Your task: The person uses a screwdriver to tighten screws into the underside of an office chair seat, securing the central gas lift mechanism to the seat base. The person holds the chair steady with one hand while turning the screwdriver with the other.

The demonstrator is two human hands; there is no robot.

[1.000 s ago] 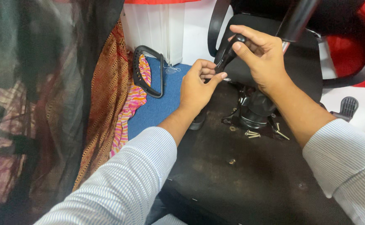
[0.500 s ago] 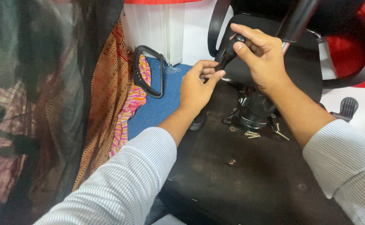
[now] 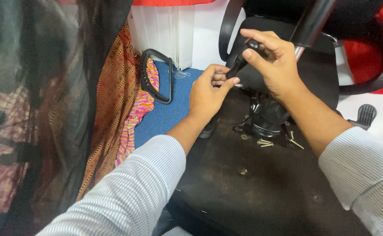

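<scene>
An office chair lies upturned, the black underside of its seat (image 3: 261,183) facing me. My right hand (image 3: 276,65) grips the black lever handle (image 3: 242,61) that sticks out from the mechanism (image 3: 268,118) at the seat's middle. My left hand (image 3: 209,94) pinches the lower end of the same lever with thumb and fingers. Several loose screws (image 3: 265,142) lie on the seat underside beside the mechanism. The black gas column (image 3: 311,22) rises behind my right hand.
A detached black armrest (image 3: 156,76) lies on a blue mat (image 3: 169,111) at the left. Patterned cloths (image 3: 112,105) hang along the left side. A white plastic bin (image 3: 165,30) stands behind. A chair castor (image 3: 366,114) shows at the right.
My right hand has shifted its grip slightly on the lever, fingers stretched further over its top. My left hand stays at the lever's lower end.
</scene>
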